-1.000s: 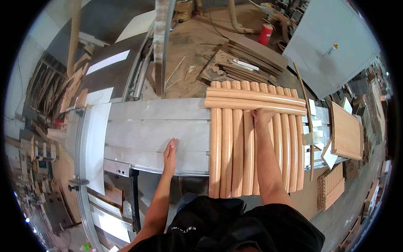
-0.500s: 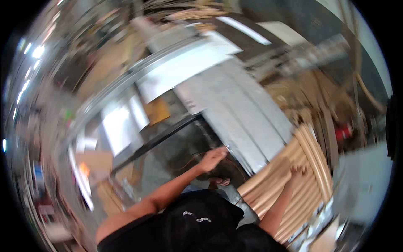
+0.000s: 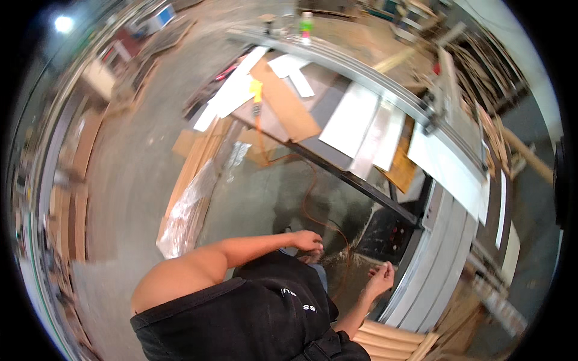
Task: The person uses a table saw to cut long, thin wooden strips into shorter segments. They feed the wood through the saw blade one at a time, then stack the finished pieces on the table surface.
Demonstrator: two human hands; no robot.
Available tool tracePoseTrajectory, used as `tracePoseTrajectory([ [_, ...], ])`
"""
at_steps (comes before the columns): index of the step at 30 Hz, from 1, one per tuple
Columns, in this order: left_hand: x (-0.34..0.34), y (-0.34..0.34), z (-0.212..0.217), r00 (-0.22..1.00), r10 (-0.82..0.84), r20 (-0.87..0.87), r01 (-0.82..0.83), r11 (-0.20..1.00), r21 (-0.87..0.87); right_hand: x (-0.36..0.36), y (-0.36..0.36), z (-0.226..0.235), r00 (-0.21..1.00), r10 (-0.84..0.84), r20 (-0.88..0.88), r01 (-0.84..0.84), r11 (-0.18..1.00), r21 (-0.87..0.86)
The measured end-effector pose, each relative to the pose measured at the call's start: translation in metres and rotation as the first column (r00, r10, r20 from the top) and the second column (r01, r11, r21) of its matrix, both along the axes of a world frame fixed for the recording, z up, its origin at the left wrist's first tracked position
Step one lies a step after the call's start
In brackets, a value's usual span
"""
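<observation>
My left hand hangs in the air before my body, above the floor, with its fingers loosely curled and nothing seen in them. To the right, my right hand is raised near the edge of a grey metal machine table. Its fingers are bent in toward the thumb, and no object shows between them. At the lower right, below my right forearm, lies a stack of light-brown ribbed strips, partly cut off by my arm and body. Neither hand touches the table or the strips.
A long metal rail spans the far side. Before it lie white panels, a brown board and a yellow-headed tool with an orange cord trailing to the floor. Plastic-wrapped long boards lie at left.
My view has swung left, so the metal table and strips sit farther right and lower. My right hand has come off the ribbed strips, its fingers now curled.
</observation>
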State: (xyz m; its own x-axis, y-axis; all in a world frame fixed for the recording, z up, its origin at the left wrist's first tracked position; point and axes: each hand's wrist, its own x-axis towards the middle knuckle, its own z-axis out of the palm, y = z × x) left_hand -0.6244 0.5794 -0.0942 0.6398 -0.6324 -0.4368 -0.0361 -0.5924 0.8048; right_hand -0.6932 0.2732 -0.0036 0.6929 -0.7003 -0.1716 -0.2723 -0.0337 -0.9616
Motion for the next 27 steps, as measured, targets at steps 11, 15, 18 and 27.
tracePoseTrajectory([
  [11,-0.170,0.196,-0.102,-0.083,0.996,0.039,-0.902,-0.091,0.422,0.146,0.096,-0.096,0.459,0.865,-0.200,-0.622,0.474,0.623],
  [15,-0.255,0.190,-0.091,-0.202,0.974,0.102,-0.853,-0.226,0.470,0.156,0.130,-0.140,0.281,0.818,-0.501,-0.675,0.540,0.503],
  [18,-0.280,0.178,-0.078,-0.388,0.920,0.048,-0.814,-0.367,0.450,0.176,0.078,-0.280,-0.016,0.934,-0.356,-0.985,0.046,0.165],
  [27,-0.382,0.210,-0.138,-0.707,0.704,-0.064,-0.626,-0.582,0.518,0.175,0.242,-0.264,-0.451,0.877,-0.166,-0.878,-0.401,0.263],
])
